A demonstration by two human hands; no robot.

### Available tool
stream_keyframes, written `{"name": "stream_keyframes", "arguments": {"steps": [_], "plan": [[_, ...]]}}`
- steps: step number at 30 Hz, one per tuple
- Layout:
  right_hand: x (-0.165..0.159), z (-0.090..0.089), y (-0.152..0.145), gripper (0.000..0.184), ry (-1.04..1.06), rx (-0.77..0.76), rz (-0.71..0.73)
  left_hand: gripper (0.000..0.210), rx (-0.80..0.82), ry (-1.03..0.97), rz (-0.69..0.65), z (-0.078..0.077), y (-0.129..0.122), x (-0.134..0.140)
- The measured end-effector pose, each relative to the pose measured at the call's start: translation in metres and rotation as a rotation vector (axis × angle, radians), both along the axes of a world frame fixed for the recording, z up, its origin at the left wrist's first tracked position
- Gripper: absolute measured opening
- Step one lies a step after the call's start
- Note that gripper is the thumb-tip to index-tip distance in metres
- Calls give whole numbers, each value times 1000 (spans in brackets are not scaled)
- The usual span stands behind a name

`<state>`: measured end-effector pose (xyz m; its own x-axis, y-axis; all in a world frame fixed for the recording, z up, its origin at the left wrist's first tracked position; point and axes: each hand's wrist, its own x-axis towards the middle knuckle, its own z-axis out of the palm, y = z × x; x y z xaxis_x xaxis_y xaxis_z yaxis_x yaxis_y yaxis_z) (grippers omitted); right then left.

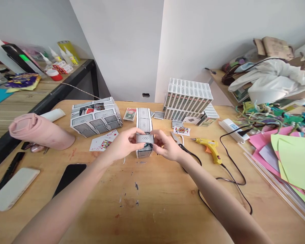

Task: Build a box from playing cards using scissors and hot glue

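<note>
In the middle of the table stands a long, narrow box built of playing cards [144, 118], their grey patterned backs facing out. My left hand [128, 144] grips its near end from the left, thumb and fingers bent at the edge. From the right, my right hand [166, 145] pinches the same end. A curved card lies over the top there, and a dark gap shows under it between my thumbs. Behind my left hand are a bigger card-built box [96, 117], open on top with loose cards inside, and a red-and-green card pack [129, 114].
Right of my hands lie scissors [178, 139] and a yellow glue gun [208, 147], its black cord looping across the table. Stacked card packs [188, 98] stand at the back. A phone [69, 178], a pink rolled pouch [40, 131] and a white power bank [14, 189] lie left.
</note>
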<state>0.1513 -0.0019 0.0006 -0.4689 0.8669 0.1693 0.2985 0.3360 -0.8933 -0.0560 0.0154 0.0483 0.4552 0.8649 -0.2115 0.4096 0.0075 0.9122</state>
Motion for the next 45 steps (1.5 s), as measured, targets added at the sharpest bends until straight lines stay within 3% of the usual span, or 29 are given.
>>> {"name": "stream_keyframes", "arguments": {"steps": [4,8,19,31,45], "plan": [[-2,-7,0,36,59,-54,4,30,-18,-152,53,-14,-4,3],[-6,-12,1,35,70,-2,-24,31,-95,-274,120,-21,-5,6],[-12,-18,-1,30,56,103,-52,36,-197,-374,207,-16,-6,5],[-14,-19,-4,27,30,173,-93,37,-215,-367,217,-15,-6,6],[-5,-6,-1,36,-5,36,-33,35,-25,-148,102,-8,-6,7]]}}
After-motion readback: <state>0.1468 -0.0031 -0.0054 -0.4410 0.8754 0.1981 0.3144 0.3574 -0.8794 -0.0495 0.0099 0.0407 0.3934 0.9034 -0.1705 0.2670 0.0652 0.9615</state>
